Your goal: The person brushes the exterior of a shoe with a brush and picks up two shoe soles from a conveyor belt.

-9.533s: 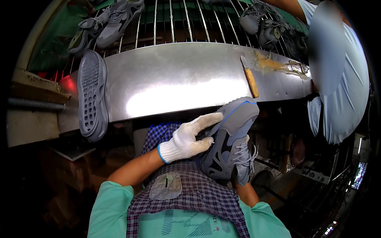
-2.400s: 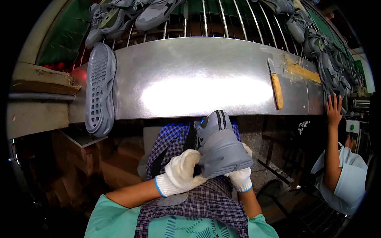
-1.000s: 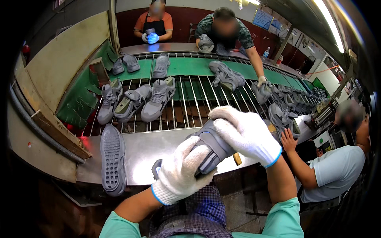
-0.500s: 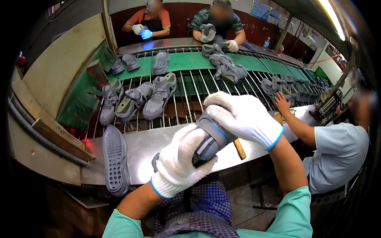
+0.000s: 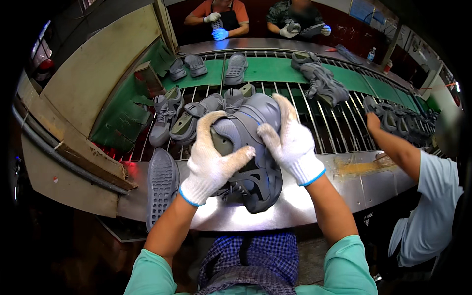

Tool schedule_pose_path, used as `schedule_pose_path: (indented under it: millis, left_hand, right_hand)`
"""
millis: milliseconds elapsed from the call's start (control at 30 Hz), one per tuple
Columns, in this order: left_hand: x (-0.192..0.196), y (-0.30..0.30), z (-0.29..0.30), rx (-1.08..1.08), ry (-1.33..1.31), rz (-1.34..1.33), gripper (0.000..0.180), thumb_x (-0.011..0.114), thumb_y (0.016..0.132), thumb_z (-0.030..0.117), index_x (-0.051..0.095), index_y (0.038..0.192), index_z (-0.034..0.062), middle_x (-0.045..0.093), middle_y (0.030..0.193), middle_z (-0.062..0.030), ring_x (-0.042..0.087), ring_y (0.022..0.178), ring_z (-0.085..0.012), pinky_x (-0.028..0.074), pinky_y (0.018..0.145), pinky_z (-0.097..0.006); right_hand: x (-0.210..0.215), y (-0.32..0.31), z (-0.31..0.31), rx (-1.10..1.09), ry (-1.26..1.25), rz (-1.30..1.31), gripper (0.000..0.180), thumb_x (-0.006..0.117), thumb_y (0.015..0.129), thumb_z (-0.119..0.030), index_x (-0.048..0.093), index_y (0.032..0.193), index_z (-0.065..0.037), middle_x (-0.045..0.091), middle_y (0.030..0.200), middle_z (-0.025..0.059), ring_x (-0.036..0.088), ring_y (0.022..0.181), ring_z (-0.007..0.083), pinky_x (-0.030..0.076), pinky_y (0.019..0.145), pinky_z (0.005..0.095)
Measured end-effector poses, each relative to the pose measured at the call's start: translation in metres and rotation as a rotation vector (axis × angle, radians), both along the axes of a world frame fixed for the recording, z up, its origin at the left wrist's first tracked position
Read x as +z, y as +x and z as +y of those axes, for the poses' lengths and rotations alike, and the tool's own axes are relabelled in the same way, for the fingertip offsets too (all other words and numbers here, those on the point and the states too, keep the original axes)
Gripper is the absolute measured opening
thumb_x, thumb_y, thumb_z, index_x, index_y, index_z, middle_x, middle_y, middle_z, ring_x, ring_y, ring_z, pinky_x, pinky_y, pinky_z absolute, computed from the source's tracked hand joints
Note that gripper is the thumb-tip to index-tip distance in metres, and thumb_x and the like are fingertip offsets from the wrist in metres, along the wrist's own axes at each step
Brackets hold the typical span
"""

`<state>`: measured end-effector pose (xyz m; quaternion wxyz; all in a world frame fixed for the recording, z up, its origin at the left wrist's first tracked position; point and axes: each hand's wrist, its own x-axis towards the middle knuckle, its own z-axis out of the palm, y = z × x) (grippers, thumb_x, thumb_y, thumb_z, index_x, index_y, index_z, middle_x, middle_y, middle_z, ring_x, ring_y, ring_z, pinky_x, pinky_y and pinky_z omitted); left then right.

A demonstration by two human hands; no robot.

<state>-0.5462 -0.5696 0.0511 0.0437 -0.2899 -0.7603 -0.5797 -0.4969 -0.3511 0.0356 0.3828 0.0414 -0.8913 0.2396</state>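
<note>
A grey sneaker (image 5: 253, 123) with a thin blue line is between my two white-gloved hands, above the near edge of the metal table (image 5: 206, 216). My left hand (image 5: 209, 162) grips its left side, thumb across the middle. On the right side, my right hand (image 5: 295, 145) presses thumb and fingers against it. Dark openwork, laces and a rounded grey end (image 5: 263, 199) show below my hands; whether these belong to the same sneaker or another beneath it, I cannot tell. Left of my left hand lies a loose grey sole (image 5: 162, 184), its gridded face up.
Grey sneakers (image 5: 164, 118) rest on the metal bars (image 5: 354, 132) beyond my hands. Others sit on the green belt (image 5: 275, 71), and several line the right (image 5: 400, 120). Two gloved people work across; a person in a light shirt (image 5: 432, 196) reaches in from the right.
My hands have moved farther over the table and swung the sneaker round, so more of it shows. My grip has spread to both its sides. The whole view has shifted.
</note>
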Motion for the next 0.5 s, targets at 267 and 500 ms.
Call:
schedule_pose_path:
  millis: [267, 500]
  left_hand:
    - [-0.003, -0.014, -0.002, 0.097, 0.092, -0.16, 0.086, 0.093, 0.078, 0.023, 0.047, 0.148, 0.0031, 0.06, 0.135, -0.0173, 0.061, 0.124, -0.0257, 0.052, 0.109, -0.04]
    - [-0.009, -0.019, 0.004, 0.084, 0.037, -0.037, 0.088, 0.094, 0.078, 0.02, 0.046, 0.149, 0.0011, 0.059, 0.136, -0.0169, 0.061, 0.125, -0.0257, 0.051, 0.111, -0.039]
  right_hand:
    - [-0.039, 0.021, -0.007, 0.197, -0.39, -0.689, 0.068, 0.059, 0.107, -0.039, 0.036, 0.161, -0.003, 0.066, 0.136, 0.031, 0.072, 0.115, 0.0461, 0.058, 0.1, 0.0487]
    - [-0.086, 0.081, -0.022, 0.209, -0.645, -0.421, 0.063, 0.058, 0.107, -0.03, 0.044, 0.16, -0.001, 0.058, 0.15, 0.0265, 0.06, 0.138, 0.0395, 0.047, 0.118, 0.047]
